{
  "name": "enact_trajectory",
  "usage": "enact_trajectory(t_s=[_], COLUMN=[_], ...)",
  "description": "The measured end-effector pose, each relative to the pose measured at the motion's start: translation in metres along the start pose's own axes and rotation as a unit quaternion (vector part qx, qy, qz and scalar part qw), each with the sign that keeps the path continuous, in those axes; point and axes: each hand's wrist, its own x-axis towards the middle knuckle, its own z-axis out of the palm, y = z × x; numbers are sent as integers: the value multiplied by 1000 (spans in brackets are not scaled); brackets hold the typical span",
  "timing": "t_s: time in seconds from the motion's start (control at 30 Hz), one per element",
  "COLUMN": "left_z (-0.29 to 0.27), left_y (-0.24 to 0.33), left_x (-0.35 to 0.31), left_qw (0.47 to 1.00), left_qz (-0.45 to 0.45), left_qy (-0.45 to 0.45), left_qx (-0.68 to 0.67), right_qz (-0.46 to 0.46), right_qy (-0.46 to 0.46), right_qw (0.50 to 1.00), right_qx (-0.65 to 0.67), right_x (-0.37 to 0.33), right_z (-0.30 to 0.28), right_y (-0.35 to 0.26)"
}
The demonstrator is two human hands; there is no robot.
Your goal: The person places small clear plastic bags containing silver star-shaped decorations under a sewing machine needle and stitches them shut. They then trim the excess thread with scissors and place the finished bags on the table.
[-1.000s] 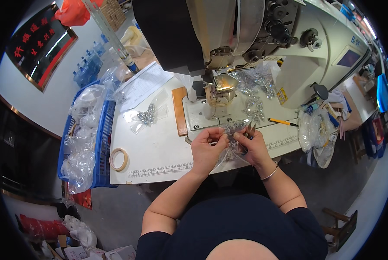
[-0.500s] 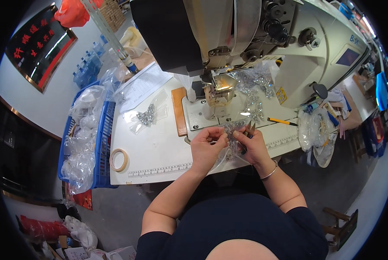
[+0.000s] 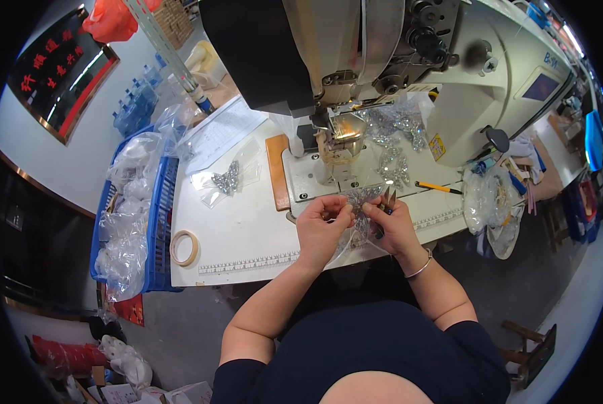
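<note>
Left of the sewing machine, I had a blue basket stuffed with clear bags, then a tape roll and a flat bagged sparkly bit. Directly in front of the machine's bed, the glittering piece, with clear film about it, was between the two hands. Left hand: thumb and forefinger pinched together at its edge; couldn't tell how firm. Right hand: thumb and forefinger pinched the other side, with snips also tucked in that grip, points up toward the machine. Main risk I saw: same hand doing both jobs, so a wrist twist could nick film or a fingertip. Next: slick film could slip if either pinch eased, and the piece could drop off the table edge. Right of there, the yellow pen could roll if bumped.
</note>
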Motion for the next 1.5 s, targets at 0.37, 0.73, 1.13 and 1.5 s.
enact_trajectory(t_s=[0.37, 0.73, 1.13, 1.5], left_z=[-2, 2, -15, -30], left_y=[-9, -7, -10, -20], left_x=[2, 1, 15, 14], left_qw=[998, 963, 990, 982], left_qz=[32, 153, -54, -126], left_qy=[1, 62, -131, -76], left_qx=[55, 215, -13, -116], right_qz=[6, -25, 19, 62], right_qy=[-5, 17, -12, -15], right_qw=[1000, 999, 996, 995], right_qx=[30, -10, -87, -79], right_x=[2, -1, -1, 3], right_z=[-5, 7, 3, -3], right_y=[7, -12, -18, -8])
